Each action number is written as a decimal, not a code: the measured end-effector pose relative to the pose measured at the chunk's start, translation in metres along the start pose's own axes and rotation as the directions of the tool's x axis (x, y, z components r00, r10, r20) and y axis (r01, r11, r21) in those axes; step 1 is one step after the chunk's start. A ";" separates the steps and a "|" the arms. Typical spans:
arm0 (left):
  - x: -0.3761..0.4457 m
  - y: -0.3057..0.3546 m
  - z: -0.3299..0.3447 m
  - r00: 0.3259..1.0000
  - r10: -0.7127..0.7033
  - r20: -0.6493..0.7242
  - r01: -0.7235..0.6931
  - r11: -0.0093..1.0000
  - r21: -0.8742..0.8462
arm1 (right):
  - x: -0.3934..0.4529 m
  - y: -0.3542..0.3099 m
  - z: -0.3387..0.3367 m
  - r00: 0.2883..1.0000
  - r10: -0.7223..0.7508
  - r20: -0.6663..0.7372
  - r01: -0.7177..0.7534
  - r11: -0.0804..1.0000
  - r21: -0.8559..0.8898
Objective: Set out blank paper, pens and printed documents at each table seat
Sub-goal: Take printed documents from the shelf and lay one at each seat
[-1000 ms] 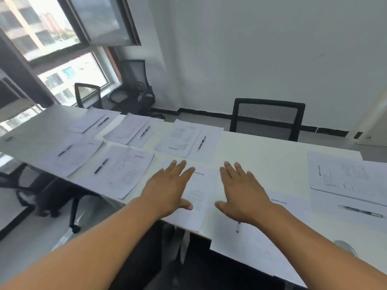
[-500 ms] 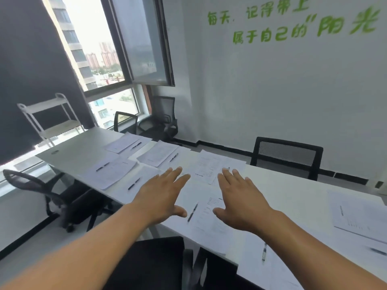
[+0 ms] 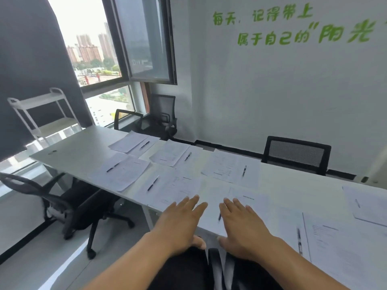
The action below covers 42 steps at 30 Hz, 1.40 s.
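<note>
A long white table (image 3: 79, 151) carries several sets of blank sheets, printed documents and black pens. My left hand (image 3: 180, 222) and my right hand (image 3: 243, 225) are stretched out flat, palms down, side by side over the table's near edge, holding nothing. Between and under them lies a set with a printed document (image 3: 249, 198) and a pen (image 3: 219, 216), partly hidden by my right hand. Left of it lies another set with a pen (image 3: 152, 183). At my right sits a printed document (image 3: 335, 237) beside a pen (image 3: 299, 239).
Black mesh chairs stand around the table: one at the near left (image 3: 69, 204), one at the far side (image 3: 295, 154), two by the window (image 3: 161, 114). A chair back (image 3: 211, 266) is right below my hands. A white shelf cart (image 3: 41, 114) stands at the left.
The view has lifted and pulled back from the table. My hands, earlier flat low over the papers in front of me, now hover over the near edge, still spread and empty.
</note>
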<state>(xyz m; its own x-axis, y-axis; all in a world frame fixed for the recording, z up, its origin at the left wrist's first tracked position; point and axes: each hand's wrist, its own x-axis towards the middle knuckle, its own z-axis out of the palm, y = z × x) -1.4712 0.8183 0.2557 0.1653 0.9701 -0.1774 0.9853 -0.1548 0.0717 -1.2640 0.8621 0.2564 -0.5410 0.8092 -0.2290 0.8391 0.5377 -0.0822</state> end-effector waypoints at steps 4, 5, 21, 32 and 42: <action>0.008 -0.012 0.004 0.999 0.039 0.017 -0.039 0.999 -0.017 | 0.006 -0.002 0.005 0.998 0.057 0.024 -0.057 0.998 -0.017; 0.013 -0.011 0.005 0.998 0.052 0.024 -0.051 0.998 -0.029 | 0.007 0.001 0.006 0.997 0.072 0.026 -0.071 0.997 -0.016; 0.162 -0.014 0.057 0.950 0.096 0.297 -0.100 0.995 -0.002 | 0.100 0.111 0.074 0.969 0.168 0.181 -0.186 0.979 0.086; 0.260 -0.024 0.135 0.896 0.154 0.417 -0.173 0.985 0.008 | 0.180 0.163 0.150 0.931 0.171 0.323 -0.225 0.965 0.138; 0.317 -0.051 0.183 0.850 0.228 0.475 -0.303 0.949 0.086 | 0.235 0.166 0.192 0.922 0.204 0.329 -0.263 0.954 0.146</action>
<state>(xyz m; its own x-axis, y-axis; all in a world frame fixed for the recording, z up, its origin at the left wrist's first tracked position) -1.4618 1.0991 0.0159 0.3855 0.7002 -0.6009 0.8887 -0.4569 0.0378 -1.2409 1.0966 0.0031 -0.3092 0.7779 -0.5470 0.9508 0.2652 -0.1602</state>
